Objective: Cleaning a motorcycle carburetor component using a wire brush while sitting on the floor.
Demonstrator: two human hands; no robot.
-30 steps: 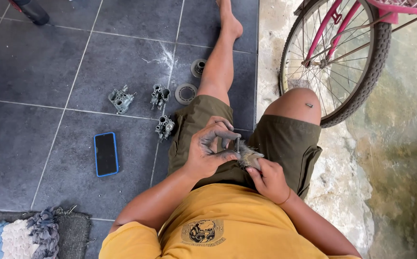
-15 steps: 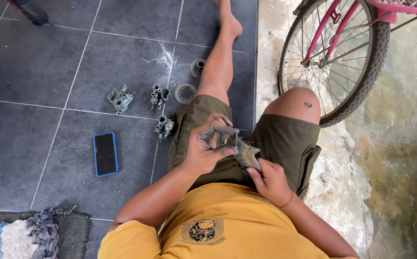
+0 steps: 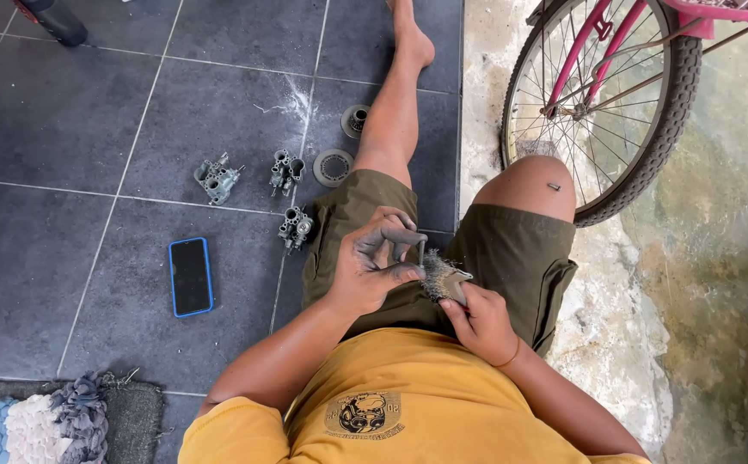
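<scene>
a small grey metal part (image 3: 419, 251) is pinched in the left hand (image 3: 372, 266), fingers closed on it, grimy w/ dark residue. a wire brush (image 3: 443, 277) is gripped in the right hand (image 3: 477, 322), bristles touching the part. both hands are held close together over the lap, above the olive shorts (image 3: 503, 258). on the tiled floor (image 3: 90, 120) by the left leg, three grey carburetor-like castings are laid: one (image 3: 217, 179) furthest out, one (image 3: 286, 170) near it, one (image 3: 296, 228) just beside the shorts. two round ring-shaped pcs (image 3: 334, 167) (image 3: 355, 120) are set next to the leg. a blue-cased phone (image 3: 190, 277) is lying screen-up, apart from them. a pink bicycle (image 3: 602, 94) is seen at the right.
</scene>
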